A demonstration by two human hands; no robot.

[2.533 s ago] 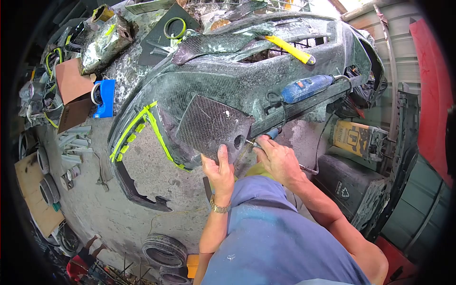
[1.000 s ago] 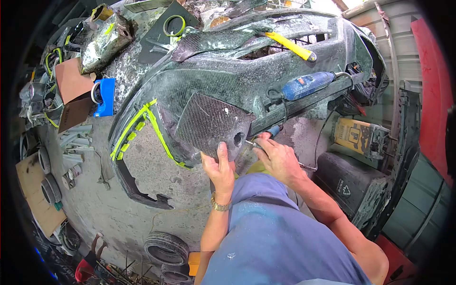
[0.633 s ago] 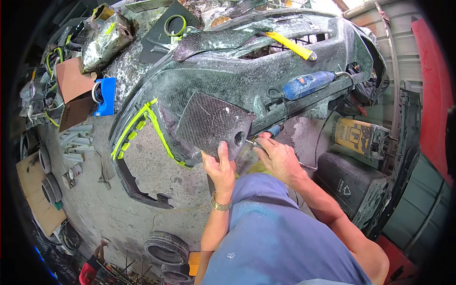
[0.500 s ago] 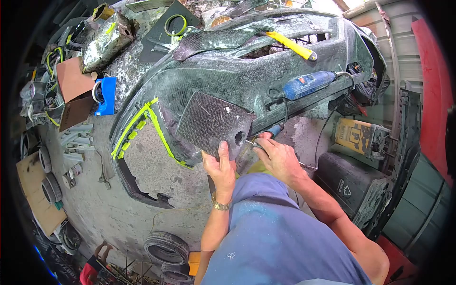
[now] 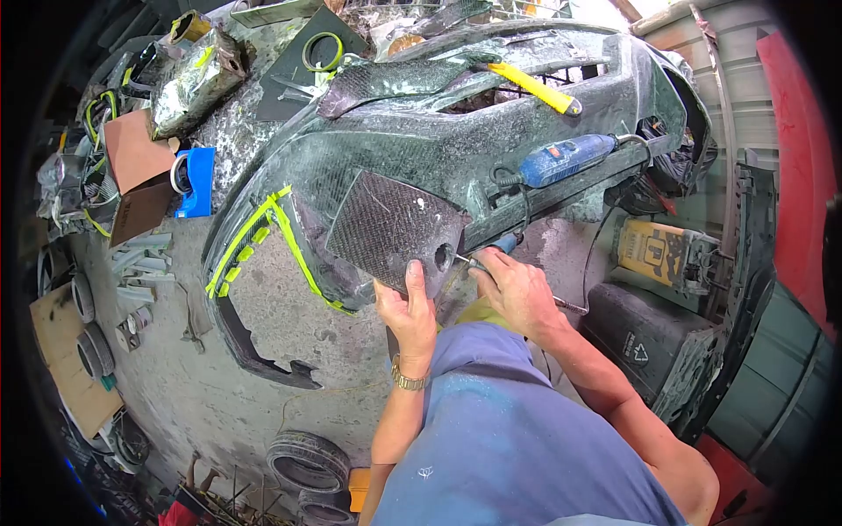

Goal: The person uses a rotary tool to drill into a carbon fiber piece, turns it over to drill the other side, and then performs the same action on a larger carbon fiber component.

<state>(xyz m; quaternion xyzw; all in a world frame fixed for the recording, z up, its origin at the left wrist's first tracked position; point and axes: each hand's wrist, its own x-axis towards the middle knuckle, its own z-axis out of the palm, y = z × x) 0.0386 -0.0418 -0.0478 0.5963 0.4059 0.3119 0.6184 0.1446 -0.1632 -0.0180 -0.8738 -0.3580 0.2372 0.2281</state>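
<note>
My left hand point(image 5: 409, 317) grips the lower edge of a dark carbon-fibre panel point(image 5: 390, 223), thumb on its face. A round hole lies near the panel's right corner. My right hand point(image 5: 513, 289) is closed around a slim rotary tool point(image 5: 474, 261), whose thin metal tip points at the hole; whether it touches the edge I cannot tell. Behind the panel lies a large dusty dark bumper point(image 5: 368, 140) with yellow-green tape point(image 5: 296, 244) on its left part. A blue power tool point(image 5: 568, 159) rests on the bumper's right side.
A yellow-handled tool point(image 5: 537, 88) lies on the bumper. At the left are a blue tape dispenser point(image 5: 200, 180) and cardboard point(image 5: 136, 149). To the right stand a black bin point(image 5: 636, 337) and a yellow case point(image 5: 658, 252). Tyres point(image 5: 307, 460) lie below, near a person's legs point(image 5: 200, 478).
My right hand and the tool have shifted very slightly by the hole. The person's legs at the lower left have moved a little right and down.
</note>
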